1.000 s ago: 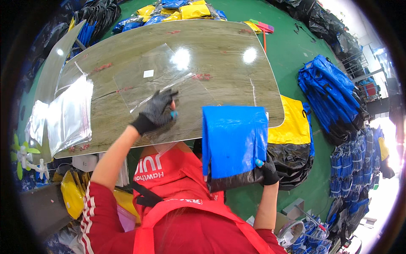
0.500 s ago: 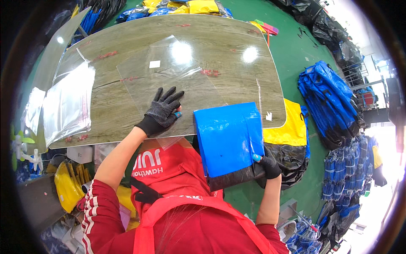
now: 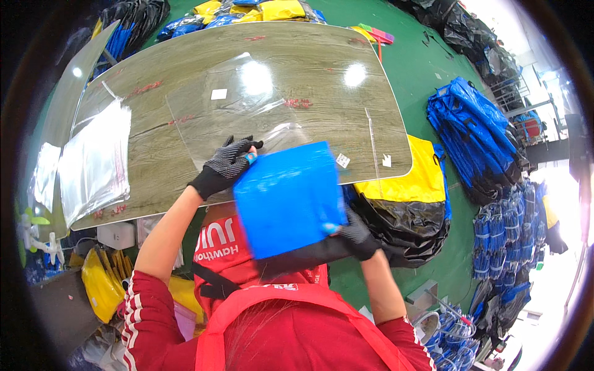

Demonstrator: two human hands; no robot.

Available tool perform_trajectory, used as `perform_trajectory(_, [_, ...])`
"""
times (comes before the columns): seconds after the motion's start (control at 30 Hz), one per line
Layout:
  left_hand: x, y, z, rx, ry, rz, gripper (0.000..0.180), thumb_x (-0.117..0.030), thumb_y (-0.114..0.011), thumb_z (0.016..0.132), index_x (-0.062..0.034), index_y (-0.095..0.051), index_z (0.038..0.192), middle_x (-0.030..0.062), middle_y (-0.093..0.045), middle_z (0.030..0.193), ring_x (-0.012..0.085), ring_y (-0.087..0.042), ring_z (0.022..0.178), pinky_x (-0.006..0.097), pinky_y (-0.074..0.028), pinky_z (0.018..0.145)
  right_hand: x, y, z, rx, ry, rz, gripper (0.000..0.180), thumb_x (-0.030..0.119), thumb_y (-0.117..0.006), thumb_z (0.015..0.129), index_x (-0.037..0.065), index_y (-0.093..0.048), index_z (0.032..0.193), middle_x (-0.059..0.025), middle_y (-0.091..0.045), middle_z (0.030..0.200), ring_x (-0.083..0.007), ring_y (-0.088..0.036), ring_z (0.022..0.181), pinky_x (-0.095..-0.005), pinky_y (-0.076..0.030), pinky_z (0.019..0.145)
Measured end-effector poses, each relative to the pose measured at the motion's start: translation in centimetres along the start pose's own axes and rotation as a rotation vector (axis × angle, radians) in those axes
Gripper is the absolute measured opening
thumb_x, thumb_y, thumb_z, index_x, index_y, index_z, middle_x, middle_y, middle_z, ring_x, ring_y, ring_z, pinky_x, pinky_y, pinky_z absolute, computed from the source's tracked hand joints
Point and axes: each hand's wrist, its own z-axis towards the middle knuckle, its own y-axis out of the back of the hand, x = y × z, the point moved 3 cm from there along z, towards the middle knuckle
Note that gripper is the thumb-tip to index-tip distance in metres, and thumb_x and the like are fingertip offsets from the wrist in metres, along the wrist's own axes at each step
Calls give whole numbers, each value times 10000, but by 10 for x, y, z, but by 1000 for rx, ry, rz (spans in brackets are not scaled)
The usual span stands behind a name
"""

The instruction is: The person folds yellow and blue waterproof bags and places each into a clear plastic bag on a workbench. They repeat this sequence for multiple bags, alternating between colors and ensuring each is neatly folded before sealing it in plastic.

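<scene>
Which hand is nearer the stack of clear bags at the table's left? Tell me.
Left. The left hand rests on the table just right of the clear bags; the right hand holds the blue item off the table's near edge, farther away.

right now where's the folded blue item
In the head view it is centre frame: the folded blue item sits between the left hand and right hand, at the table's near edge.

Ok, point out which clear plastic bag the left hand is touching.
The single large clear bag spread mid-table, under the left hand; the other clear bags sit stacked at the table's left end.
</scene>
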Motion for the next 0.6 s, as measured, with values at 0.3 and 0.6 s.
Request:
perform_trajectory(0.3, [-15,33,-48,-89,134,61,448,-299,-725,835,-18,-604,1163,166,-636,1160,246,-591,1150,372,-444,1002,-88,-79,9,160,-19,11,772,440,-735,832,6,-406,1379,-140,-591,1197,-182,-563,1073,-334,-476,904])
perform_trajectory(0.6, [-19,12,-51,-247,-55,598,172,-202,-562,868,-39,-606,902,161,-591,874,360,-566,850,461,-452,747,39,-27,104,-130,167,-135,401,395,-635,904,0,-651,973,-61,-668,794,-126,-635,754,-299,-506,667])
